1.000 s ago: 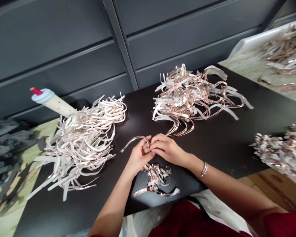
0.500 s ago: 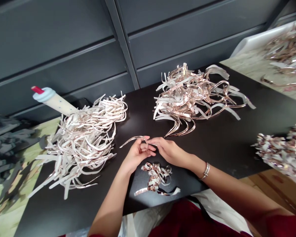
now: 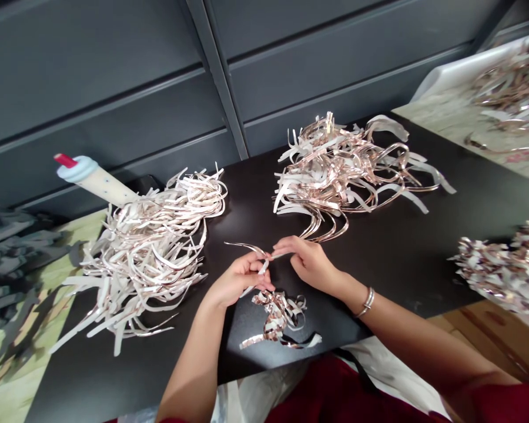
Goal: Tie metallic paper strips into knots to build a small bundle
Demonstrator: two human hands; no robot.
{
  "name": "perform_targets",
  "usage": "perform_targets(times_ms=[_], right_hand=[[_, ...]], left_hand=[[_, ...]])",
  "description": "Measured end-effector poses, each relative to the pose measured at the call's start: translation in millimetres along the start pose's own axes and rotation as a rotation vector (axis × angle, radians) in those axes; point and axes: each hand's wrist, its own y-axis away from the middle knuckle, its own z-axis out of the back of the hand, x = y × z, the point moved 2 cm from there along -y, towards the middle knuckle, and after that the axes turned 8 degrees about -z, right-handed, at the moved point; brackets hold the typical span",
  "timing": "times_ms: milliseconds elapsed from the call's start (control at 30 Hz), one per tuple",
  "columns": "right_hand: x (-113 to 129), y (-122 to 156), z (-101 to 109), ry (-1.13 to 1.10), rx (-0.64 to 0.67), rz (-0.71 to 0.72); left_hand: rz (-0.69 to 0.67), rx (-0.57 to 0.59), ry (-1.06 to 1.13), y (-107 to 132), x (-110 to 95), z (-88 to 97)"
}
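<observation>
- Pinching one rose-gold strip (image 3: 244, 247), we find the fingers of the left hand (image 3: 238, 281) and right hand (image 3: 311, 264) closed on it.
- Just below the fingers, we note a curled scrap heap (image 3: 278, 317) on the counter (image 3: 379, 252).

The thin, curved rose-gold foil strip (image 3: 245, 247) with white backing is pinched between left hand (image 3: 240, 279) and right hand (image 3: 311, 264), just above the black desk (image 3: 401, 252).

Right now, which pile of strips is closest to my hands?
The small crumpled pile just below your left hand and right hand holding a strip; the left pile, back pile and right pile are bigger and farther off.
</observation>
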Motion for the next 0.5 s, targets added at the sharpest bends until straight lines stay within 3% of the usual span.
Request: perform_targets(times_ms=[133, 233, 300, 367, 500], right_hand=[[-1.2, -4.0, 9.0, -0.117, -0.174, -0.144], [-4.1, -7.0, 11.1, -0.441, -0.211, -0.304], [-4.6, -7.8, 7.5, -0.667, -0.173, -0.383], [-2.4, -7.6, 1.9, -0.780, -0.099, -0.426], [7.6, -5.9, -6.3, -0.628, 0.055, -0.360]], left_hand=[[0.069, 0.079, -0.025, 3.0, -0.2, -1.2], [0.093, 0.134, -0.038, 5.2, -0.2, -1.6], [0.065, 0.165, -0.104, 5.3, 0.5, -4.0], [-0.013, 0.114, -0.275, 3.7, 1.2, -8.3], [-0.192, -0.055, -0.758, -0.9, -0.1, -23.4]])
